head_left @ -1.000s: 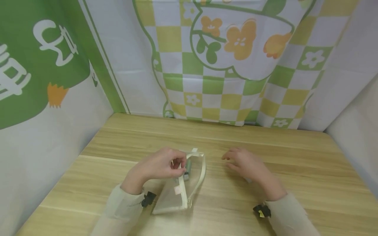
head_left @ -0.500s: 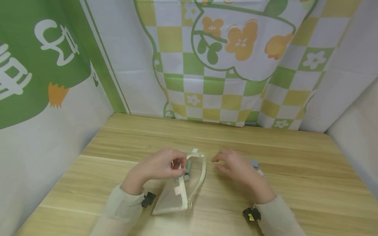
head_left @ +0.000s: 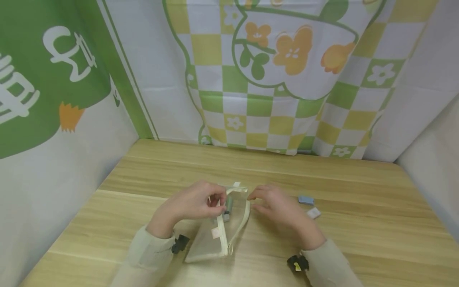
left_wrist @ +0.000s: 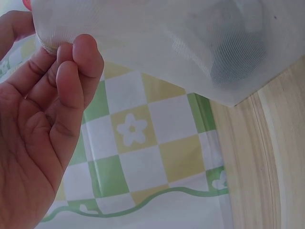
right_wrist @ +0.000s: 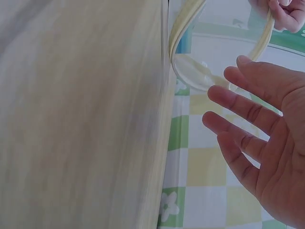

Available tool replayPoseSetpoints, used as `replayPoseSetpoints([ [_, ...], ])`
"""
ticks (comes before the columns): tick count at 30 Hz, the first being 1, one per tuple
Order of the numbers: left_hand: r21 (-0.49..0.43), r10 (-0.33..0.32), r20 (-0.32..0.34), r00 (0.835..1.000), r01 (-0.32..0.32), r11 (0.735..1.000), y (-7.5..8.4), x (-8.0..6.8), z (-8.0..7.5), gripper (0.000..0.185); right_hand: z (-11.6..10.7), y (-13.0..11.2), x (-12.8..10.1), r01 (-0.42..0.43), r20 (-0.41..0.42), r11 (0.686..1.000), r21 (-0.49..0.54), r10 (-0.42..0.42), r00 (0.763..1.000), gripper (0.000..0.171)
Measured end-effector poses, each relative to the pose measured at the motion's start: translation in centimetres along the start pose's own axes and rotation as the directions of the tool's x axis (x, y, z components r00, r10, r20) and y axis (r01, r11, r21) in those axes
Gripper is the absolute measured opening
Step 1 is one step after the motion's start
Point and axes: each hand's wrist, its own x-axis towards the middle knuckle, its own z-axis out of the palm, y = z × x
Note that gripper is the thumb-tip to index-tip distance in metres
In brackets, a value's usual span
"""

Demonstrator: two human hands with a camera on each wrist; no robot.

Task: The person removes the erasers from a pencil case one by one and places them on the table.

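A see-through mesh zipper pouch (head_left: pixel 206 243) with cream zipper edging stands with its mouth spread on the table. My left hand (head_left: pixel 201 201) pinches the near-left edge of that mouth; in the left wrist view the fingers (left_wrist: pixel 69 90) curl onto the sheer fabric. Through the pouch, a green item (head_left: pixel 229 203) and a small grey piece (head_left: pixel 226 217) show inside. My right hand (head_left: pixel 274 205) reaches the pouch's right rim, fingertips right at the edging. The right wrist view has this hand (right_wrist: pixel 267 129) with fingers spread and nothing held, beside the looped zipper edge (right_wrist: pixel 183 24).
Right of my right hand, a small blue block (head_left: pixel 306 200) and a small white block (head_left: pixel 313 213) lie on the wooden table (head_left: pixel 376 231). A checkered, flowered curtain (head_left: pixel 258 107) hangs along the table's back edge.
My right hand has moved left to the pouch's rim, bringing the blue and white blocks behind it into view. The left hand and the pouch have stayed in place.
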Motion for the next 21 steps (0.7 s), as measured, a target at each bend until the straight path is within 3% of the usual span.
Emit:
replayPoseSetpoints([
  [21, -0.006, 0.007, 0.003, 1.0, -0.007, 1.0, -0.2, 0.1, 0.0, 0.008, 1.1, -1.3, 1.6, 0.02, 0.023, 0.995, 0.098, -0.023, 0.999, 0.027],
])
